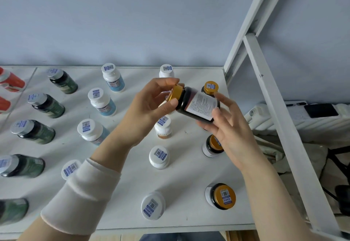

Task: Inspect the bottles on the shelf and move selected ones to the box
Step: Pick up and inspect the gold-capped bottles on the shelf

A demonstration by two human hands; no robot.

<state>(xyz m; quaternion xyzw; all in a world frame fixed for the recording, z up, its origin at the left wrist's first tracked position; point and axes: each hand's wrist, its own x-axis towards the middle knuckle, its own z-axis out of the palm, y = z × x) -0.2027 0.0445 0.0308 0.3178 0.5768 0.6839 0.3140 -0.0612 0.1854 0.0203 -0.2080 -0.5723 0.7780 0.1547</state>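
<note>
Your left hand [151, 102] is raised with fingers curled in a pinching grip; your right hand [227, 125] faces it, fingers spread, cupping from below.

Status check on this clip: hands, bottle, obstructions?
Left hand grip on gold cap. Right hand cradles dark bottle, tilted above shelf. Nothing obstructing.
</note>
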